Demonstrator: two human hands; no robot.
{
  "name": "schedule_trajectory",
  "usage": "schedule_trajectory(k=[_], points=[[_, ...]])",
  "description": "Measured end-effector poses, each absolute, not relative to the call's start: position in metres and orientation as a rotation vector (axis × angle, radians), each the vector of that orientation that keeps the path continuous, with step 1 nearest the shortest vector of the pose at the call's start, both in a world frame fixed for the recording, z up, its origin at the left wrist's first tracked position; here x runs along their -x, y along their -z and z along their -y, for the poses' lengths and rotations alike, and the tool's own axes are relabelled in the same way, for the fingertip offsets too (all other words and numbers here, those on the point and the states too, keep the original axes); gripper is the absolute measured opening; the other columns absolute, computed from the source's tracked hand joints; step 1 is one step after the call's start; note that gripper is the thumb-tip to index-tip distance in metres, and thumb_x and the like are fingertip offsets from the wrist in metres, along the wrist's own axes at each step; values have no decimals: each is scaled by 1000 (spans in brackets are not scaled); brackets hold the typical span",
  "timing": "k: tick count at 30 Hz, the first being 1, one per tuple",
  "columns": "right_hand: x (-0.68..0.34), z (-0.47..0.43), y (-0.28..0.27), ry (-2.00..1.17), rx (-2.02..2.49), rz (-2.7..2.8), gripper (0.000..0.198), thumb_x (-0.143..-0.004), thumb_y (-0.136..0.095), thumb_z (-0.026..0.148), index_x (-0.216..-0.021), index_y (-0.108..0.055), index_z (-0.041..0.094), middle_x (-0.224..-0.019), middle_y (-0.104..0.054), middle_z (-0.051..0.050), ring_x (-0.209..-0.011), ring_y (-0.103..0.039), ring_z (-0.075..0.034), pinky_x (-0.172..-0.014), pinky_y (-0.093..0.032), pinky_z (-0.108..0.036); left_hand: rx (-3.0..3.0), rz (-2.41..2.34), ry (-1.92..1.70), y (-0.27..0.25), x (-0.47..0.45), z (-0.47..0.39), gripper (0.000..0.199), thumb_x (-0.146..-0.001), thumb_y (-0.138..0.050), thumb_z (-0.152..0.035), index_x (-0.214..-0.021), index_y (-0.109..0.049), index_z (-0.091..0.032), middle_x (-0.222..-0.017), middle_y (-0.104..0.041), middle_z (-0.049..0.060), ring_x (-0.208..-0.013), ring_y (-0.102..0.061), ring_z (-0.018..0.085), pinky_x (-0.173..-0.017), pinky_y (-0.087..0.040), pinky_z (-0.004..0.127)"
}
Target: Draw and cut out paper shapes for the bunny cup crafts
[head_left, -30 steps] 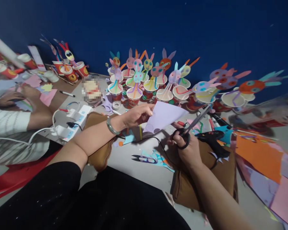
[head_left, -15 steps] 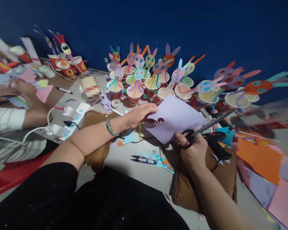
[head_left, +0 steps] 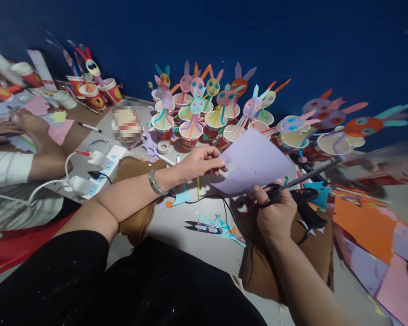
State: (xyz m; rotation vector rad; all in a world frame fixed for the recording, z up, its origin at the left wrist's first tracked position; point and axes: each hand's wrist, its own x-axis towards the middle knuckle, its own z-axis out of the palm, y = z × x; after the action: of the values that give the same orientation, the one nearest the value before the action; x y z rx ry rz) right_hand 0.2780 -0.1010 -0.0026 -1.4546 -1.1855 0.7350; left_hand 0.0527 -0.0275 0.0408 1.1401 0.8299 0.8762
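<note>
A sheet of light purple paper is raised in front of me, with cut-outs at its left edge. My left hand, a bangle on its wrist, pinches that edge between thumb and fingers. My right hand is closed round the handles of a pair of scissors, whose blades point away to the upper right. The right thumb lies by the sheet's lower edge; whether it also grips the paper is hidden. Below the sheet, thread snips rest on the floor among blue paper scraps.
Behind the sheet stand several paper cups bearing paper rabbit heads. A black glue gun and orange paper lie to the right. On the left are a power strip with cables and another person's arm.
My left fingers have curled in and moved slightly right onto the paper's edge. The sheet has shifted a little, and the scissors remain in my right hand.
</note>
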Motion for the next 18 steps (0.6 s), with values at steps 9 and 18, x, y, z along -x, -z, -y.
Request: schedule_trajectory(k=[9,18], points=[[-268,108,-9,-302,1244,1475,24,-79,-74,31,-72,-52,24,-85,-54,-5,-108,-60,-30,-95,-49,-49,-993,-878,-1040,-47,-54,25,30,-82,-77,-32,-77,-54,-14,-76,-71,0,-62,-64,6,-57,-47,18],[-273,108,-8,-556,1211,1462,19,-80,-74,30,-83,-59,21,-90,-57,-2,-69,-53,-14,-63,-45,-30,-750,-855,-1068,-50,-58,24,15,-88,-65,-17,-77,-54,-13,-78,-72,3,-70,-69,10,-68,-56,24]])
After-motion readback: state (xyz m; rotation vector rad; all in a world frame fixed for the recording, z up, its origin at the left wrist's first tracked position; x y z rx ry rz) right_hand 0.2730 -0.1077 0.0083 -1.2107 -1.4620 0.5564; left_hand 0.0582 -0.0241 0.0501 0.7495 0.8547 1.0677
